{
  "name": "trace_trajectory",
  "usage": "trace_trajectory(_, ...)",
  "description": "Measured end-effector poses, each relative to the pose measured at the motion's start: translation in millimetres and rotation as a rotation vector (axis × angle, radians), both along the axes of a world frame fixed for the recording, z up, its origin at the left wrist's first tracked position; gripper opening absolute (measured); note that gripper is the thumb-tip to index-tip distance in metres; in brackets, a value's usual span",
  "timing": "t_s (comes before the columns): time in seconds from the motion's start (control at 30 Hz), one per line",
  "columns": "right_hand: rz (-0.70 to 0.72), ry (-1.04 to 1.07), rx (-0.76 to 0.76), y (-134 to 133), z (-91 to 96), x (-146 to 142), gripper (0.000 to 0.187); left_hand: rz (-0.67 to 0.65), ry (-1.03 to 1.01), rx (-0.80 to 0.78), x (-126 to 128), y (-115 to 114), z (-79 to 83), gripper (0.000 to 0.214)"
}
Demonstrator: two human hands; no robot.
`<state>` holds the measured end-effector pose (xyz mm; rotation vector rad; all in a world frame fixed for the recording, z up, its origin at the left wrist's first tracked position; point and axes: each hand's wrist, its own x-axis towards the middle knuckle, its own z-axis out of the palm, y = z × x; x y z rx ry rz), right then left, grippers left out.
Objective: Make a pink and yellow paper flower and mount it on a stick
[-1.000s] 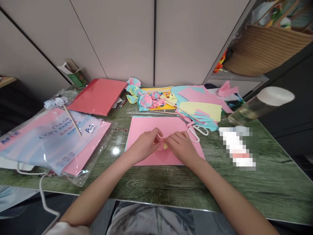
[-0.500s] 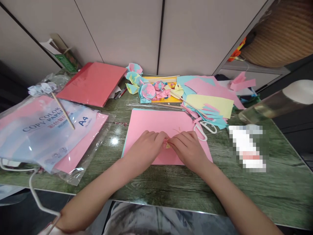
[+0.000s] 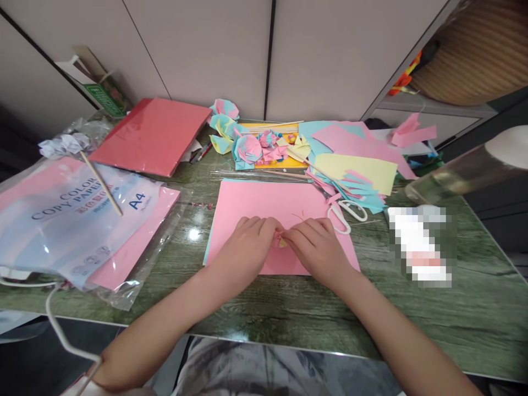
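My left hand and my right hand meet above a stack of pink paper on the table. Between their pinched fingers is a small folded pink and yellow paper piece, mostly covered by the fingertips. The left fingers curl round its left side, and the right thumb and fingers pinch its right side. A thin curved strand sticks up just beyond the right fingers. White-handled scissors lie at the stack's right edge, near my right hand.
Behind the stack lie folded paper flowers, thin wires and cut paper sheets. On the left are a red folder and a bag of colour copy paper with a paper flower on a stick. A bottle stands at the right.
The view has shifted slightly. Both hands keep the same pinch on the small paper piece, with only slight finger movement.
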<state>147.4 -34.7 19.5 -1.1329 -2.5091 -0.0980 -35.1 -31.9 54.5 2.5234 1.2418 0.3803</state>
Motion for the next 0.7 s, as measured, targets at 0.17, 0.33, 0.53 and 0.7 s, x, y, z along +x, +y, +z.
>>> trace_trajectory(0.17, 0.015, 0.010, 0.029, 1.2, -2.5, -0.6, 0.012, 0.035, -0.029, -0.004, 1.2, -1.0, -1.8, 0.015)
trace_trajectory(0.33, 0.025, 0.026, 0.052, 1.6, -5.2, -0.4, 0.014, 0.043, -0.028, 0.003, 1.2, -2.1, -3.1, 0.016)
trace_trajectory(0.53, 0.033, 0.033, 0.051, 0.7, -5.4, -0.5, 0.014, 0.050, -0.026, -0.008, 0.4, -2.0, -3.3, 0.015)
trace_trajectory(0.7, 0.041, 0.043, 0.063, -0.7, -5.4, -1.5, 0.014, 0.057, -0.035, -0.019, 0.1, -1.7, -4.6, 0.016)
